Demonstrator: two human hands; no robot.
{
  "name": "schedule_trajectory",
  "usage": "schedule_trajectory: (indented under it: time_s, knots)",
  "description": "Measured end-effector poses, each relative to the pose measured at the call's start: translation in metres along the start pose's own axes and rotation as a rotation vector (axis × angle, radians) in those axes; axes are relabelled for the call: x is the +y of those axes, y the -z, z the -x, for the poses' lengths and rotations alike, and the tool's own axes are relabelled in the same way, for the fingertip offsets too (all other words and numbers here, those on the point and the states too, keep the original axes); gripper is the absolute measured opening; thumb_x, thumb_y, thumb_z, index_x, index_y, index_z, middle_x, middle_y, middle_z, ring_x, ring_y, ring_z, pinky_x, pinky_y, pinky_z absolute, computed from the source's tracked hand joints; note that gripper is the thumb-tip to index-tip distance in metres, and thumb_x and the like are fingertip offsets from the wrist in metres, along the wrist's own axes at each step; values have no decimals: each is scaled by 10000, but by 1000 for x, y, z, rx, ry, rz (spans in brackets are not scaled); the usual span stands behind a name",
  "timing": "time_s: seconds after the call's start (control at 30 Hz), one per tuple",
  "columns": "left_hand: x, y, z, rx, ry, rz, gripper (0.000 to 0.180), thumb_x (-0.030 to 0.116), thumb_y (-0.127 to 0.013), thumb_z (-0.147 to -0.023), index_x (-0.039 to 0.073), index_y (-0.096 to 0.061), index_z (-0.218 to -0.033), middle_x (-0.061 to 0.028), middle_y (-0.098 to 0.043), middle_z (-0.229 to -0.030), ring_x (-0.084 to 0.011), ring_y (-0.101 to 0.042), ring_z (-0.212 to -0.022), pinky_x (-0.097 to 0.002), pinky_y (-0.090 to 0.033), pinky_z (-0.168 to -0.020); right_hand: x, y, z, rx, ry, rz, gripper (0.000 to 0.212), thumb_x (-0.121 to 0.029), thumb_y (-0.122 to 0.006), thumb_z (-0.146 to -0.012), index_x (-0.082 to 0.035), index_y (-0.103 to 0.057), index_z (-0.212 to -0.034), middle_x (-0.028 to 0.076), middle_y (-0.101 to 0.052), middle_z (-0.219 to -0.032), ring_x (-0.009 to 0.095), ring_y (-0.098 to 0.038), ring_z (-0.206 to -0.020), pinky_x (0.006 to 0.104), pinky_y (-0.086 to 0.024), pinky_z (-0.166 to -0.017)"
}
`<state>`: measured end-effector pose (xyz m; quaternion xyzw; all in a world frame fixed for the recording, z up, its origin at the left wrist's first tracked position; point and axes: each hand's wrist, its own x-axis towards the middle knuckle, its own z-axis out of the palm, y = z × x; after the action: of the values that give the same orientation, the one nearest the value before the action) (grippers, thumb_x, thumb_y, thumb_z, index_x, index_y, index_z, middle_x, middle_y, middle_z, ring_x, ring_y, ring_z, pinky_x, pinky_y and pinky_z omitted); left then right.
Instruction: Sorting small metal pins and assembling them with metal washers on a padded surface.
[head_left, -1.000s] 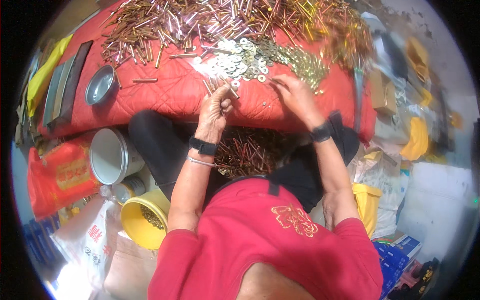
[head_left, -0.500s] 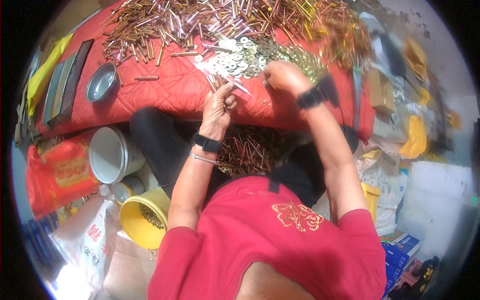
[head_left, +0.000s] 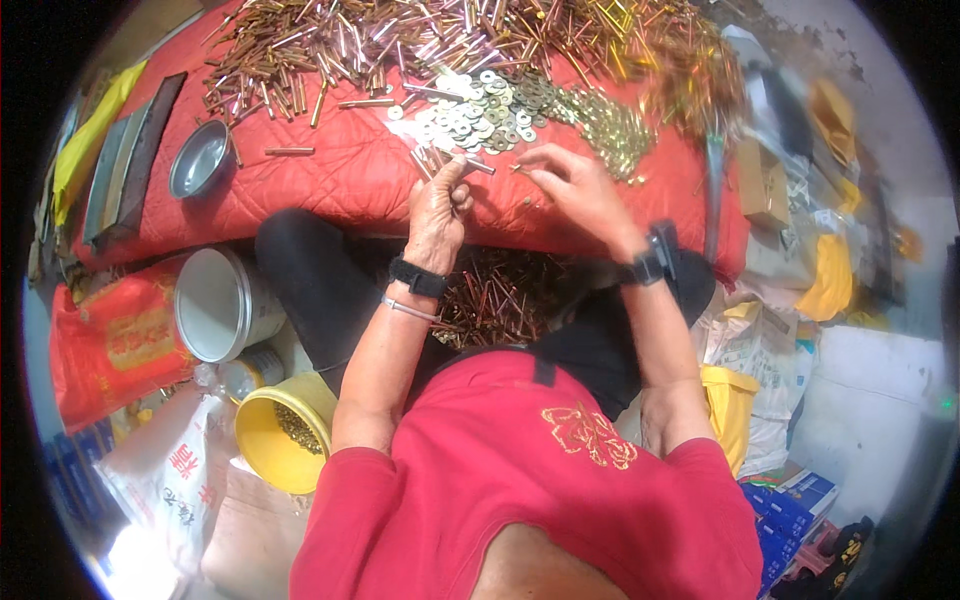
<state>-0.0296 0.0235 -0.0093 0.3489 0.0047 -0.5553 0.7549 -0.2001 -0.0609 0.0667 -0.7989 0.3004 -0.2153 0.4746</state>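
Note:
My left hand is closed around several thin metal rods. One silvery rod sticks out to the right from between its thumb and forefinger. Just beyond that rod's end, my right hand pinches a small brass-coloured piece between thumb and fingertips; its exact kind is too small to make out. Flat round washers lie heaped beyond my hands, beside a pile of small gold-coloured pieces. A large heap of coppery rods spreads along the far side of the red quilted cover.
A metal bowl and a single rod rest at the left. Below stand a grey bucket and a yellow bucket with small brass-coloured bits inside. More rods lie between my legs. A cardboard box stands right.
My right hand has moved left from beside the gold-coloured pile to near the rod's end, its fingers more stretched out. My left hand stays in nearly the same place, holding the rods.

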Motion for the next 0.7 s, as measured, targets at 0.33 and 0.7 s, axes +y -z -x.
schedule_trajectory:
  time_s: [0.33, 0.7]
  knots:
    - [-8, -12, 5, -16, -8, -52, 106, 59, -618, -868, 72, -562, -957, 29, -543, -718, -29, -343, -474, -181, -279, -415, 4, -20, 11, 142, -47, 41, 150, -127, -593, -872, -50, -639, -992, 69, -621, -745, 120, -562, -626, 271, -441, -572]
    - [-37, -23, 17, -11, 69, -157, 75, 139, -624, -863, 72, -589, -868, 13, -579, -696, -30, -452, -502, -163, -309, -413, 13, -52, -25, 470, 23, -317, 263, -252, -538, -943, -28, -601, -1065, 69, -606, -954, 172, -578, -858, 276, -471, -738]
